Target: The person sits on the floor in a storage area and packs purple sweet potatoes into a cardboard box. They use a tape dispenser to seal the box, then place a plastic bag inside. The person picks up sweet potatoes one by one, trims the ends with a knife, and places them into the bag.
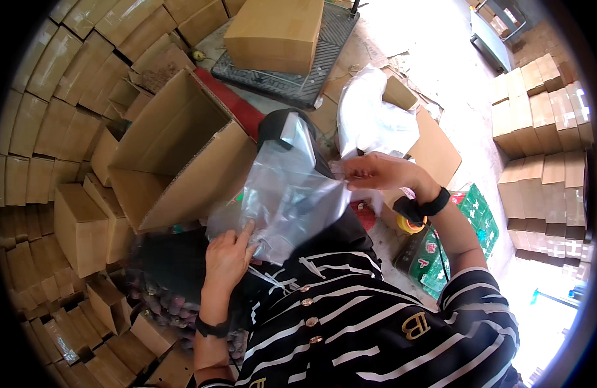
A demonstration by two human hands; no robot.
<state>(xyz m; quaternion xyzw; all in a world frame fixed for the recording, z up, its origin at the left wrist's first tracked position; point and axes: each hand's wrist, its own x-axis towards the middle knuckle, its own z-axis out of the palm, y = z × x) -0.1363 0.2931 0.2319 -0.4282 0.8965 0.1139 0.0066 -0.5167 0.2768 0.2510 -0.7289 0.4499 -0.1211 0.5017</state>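
My left hand (228, 258) rests on the lower left of a clear plastic bag (282, 187), index finger extended and fingers apart. My right hand (376, 173) pinches the bag's right edge. A black object (276, 129) shows behind the bag's top; its shape is partly hidden. An open cardboard carton (182, 187) stands just left of the bag. A pile of white plastic (369, 116) lies beyond my right hand. Beside my right forearm are a yellow tape roll (408, 226) and a green patterned box (473, 226).
Stacked cartons (65, 71) line the left, more cartons (538, 168) the right. A carton (272, 32) sits on a dark platform trolley (266, 84) at the back. Another trolley (489, 45) stands top right. Purplish round items (169, 310) lie at lower left. Loose cardboard (434, 149) lies on the floor.
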